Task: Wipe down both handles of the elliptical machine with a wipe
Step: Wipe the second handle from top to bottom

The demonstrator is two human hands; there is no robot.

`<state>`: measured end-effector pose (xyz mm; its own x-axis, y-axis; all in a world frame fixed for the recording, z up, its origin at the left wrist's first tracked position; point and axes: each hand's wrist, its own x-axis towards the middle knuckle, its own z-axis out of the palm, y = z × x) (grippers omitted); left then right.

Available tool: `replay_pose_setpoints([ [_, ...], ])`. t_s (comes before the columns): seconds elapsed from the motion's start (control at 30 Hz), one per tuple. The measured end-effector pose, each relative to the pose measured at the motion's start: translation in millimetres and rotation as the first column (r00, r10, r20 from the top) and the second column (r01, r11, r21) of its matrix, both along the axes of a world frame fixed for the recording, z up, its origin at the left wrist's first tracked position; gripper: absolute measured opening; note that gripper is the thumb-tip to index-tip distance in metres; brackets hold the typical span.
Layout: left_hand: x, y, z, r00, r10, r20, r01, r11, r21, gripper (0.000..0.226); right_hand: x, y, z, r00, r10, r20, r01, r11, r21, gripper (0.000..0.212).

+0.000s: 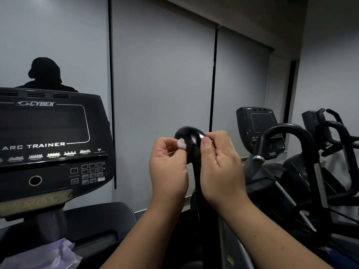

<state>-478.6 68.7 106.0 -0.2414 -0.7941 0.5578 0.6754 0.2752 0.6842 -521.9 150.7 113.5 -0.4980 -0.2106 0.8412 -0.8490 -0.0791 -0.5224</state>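
Handle (191,144) of the machine rises black and curved just right of the console (50,136), its rounded top between my two hands. My left hand (168,171) pinches a small white wipe (182,143) against the handle's left side, fingers curled. My right hand (221,167) grips the handle's right side, thumb on its front. Crumpled purple plastic (48,255) lies below the console. More machines (291,152) stand to the handle's right.
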Motion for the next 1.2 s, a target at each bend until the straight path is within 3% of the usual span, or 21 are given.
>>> replay_pose_setpoints([
  [0.2, 12, 5, 5, 0.998, -0.014, 0.056, 0.016, 0.999, -0.037, 0.02, -1, -1, 0, 1.0, -0.001, -0.015, 0.0, 1.0, -0.018, 0.018],
  [0.37, 29, 13, -11, 0.976, 0.158, 0.152, -0.105, 0.946, -0.307, 0.019, -3, -2, 0, 0.998, 0.045, 0.043, -0.045, 0.999, -0.013, 0.023],
  [0.57, 39, 16, -2, 0.927, 0.347, 0.145, -0.236, 0.837, -0.494, 0.03, -5, 3, 2, 0.951, 0.245, 0.19, -0.244, 0.969, -0.029, 0.02],
  [0.67, 47, 27, -14, 0.89, 0.425, 0.162, -0.248, 0.752, -0.61, 0.034, -9, 12, 4, 0.875, 0.384, 0.293, -0.392, 0.919, -0.037, 0.016],
  [0.77, 45, 22, -2, 0.884, 0.432, 0.18, -0.251, 0.762, -0.597, 0.029, -12, 23, 14, 0.716, 0.558, 0.42, -0.573, 0.813, -0.103, 0.018],
  [0.83, 45, 20, 9, 0.872, 0.444, 0.206, -0.239, 0.754, -0.612, 0.024, -15, 29, 20, 0.711, 0.553, 0.435, -0.599, 0.8, -0.037, 0.017],
  [0.97, 58, 31, -2, 0.814, 0.527, 0.243, -0.161, 0.608, -0.777, 0.019, -21, 33, 25, 0.693, 0.548, 0.469, -0.634, 0.773, 0.033, 0.013],
  [1.13, 53, 27, 17, 0.78, 0.575, 0.246, -0.216, 0.617, -0.757, 0.013, -24, 35, 26, 0.695, 0.544, 0.471, -0.64, 0.766, 0.061, 0.016],
  [1.2, 56, 39, 3, 0.753, 0.612, 0.241, -0.173, 0.538, -0.825, 0.01, -25, 36, 24, 0.7, 0.545, 0.462, -0.643, 0.762, 0.076, 0.017],
])
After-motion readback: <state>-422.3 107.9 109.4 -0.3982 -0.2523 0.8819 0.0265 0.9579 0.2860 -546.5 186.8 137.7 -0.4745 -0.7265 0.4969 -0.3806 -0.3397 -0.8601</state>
